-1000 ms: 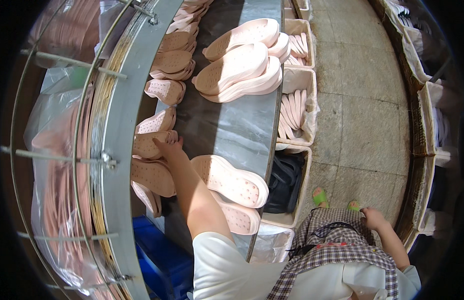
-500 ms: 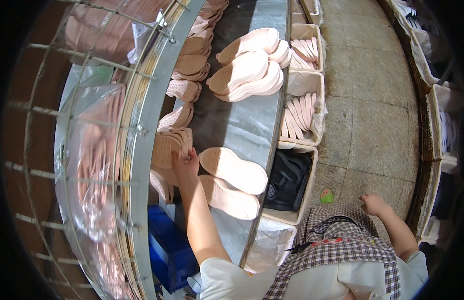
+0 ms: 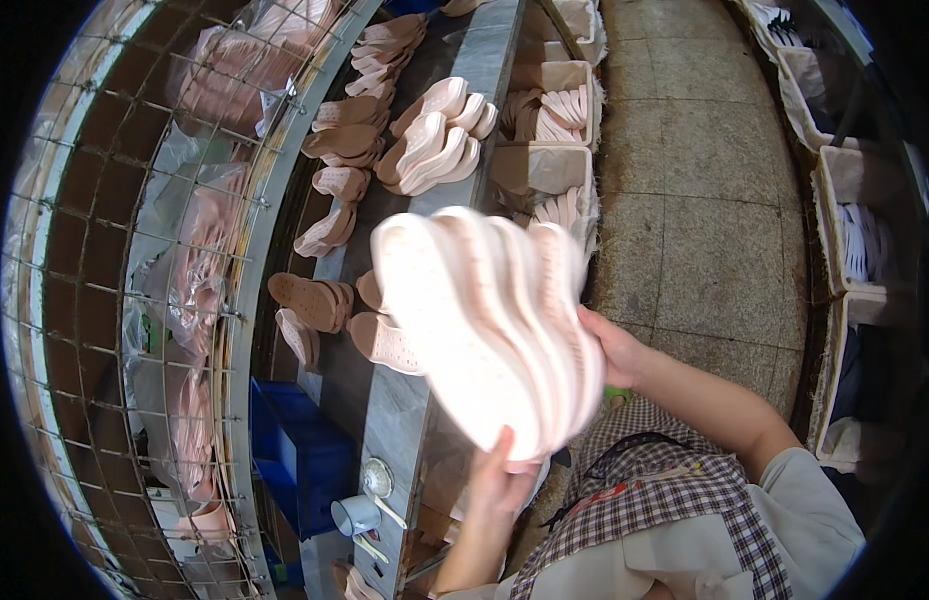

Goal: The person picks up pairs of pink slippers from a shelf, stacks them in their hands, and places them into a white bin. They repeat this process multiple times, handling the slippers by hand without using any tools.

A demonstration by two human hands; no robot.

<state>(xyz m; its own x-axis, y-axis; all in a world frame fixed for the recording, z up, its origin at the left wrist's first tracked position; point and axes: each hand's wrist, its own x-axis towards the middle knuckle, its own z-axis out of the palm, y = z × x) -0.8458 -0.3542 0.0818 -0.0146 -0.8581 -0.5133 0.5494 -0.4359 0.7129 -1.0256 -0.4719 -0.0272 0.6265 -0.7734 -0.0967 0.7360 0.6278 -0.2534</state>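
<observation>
Held up in front of me is a fanned stack of pale pink shoe soles [image 3: 485, 340], tilted and bright in the sunlight. My left hand [image 3: 500, 485] grips its lower end, the thumb lying over the front sole. My right hand [image 3: 615, 348] is closed on the stack's right edge; part of its fingers is hidden behind the soles. Behind the stack, other soles [image 3: 382, 343] lie on the metal-topped bench [image 3: 393, 408], partly covered from view. A small pile of brown-shaded soles [image 3: 310, 300] rests left of them.
Farther along the bench sits another group of pink soles [image 3: 435, 150]. Lined bins [image 3: 545, 160] with soles stand along its right side. A blue crate [image 3: 303, 455], a grey-blue mug [image 3: 356, 515] and a brush [image 3: 378, 480] are at the near left. Wire mesh [image 3: 135, 300] runs along the left.
My left hand has left the pile at the bench's left edge. My right hand has come in from the right side. Both now hold a raised stack of soles, and the view has shifted.
</observation>
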